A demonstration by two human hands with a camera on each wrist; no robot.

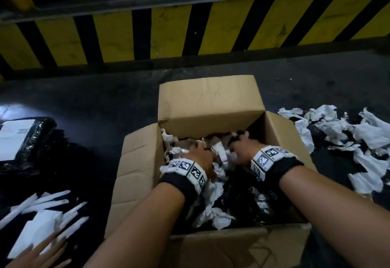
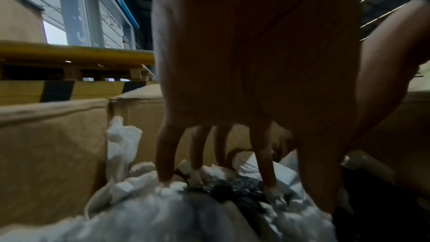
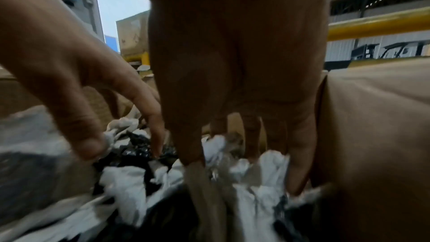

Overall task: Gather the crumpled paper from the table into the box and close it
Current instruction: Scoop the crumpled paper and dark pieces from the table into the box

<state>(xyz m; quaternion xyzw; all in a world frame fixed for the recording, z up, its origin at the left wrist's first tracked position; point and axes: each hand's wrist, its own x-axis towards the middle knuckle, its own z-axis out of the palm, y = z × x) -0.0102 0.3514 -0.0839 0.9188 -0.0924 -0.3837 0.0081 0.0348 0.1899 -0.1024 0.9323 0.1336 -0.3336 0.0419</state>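
An open cardboard box (image 1: 211,103) stands in the middle of the dark table with its flaps spread outward. Inside lies crumpled white and black paper (image 1: 215,215). Both my hands are down in the box. My left hand (image 1: 198,154) presses its straight fingers (image 2: 165,168) into the white paper (image 2: 151,209) beside the box wall (image 2: 46,154). My right hand (image 1: 240,147) pushes extended fingers (image 3: 300,163) down into the paper (image 3: 260,190) along the right wall (image 3: 372,135). Neither hand grips anything. More crumpled paper (image 1: 348,137) is strewn on the table to the right of the box.
Another person's hand (image 1: 40,253) rests at the lower left on flat white paper pieces (image 1: 42,215). A black packet with a white label (image 1: 19,137) lies at the far left. A yellow-and-black striped barrier (image 1: 190,29) runs behind the table.
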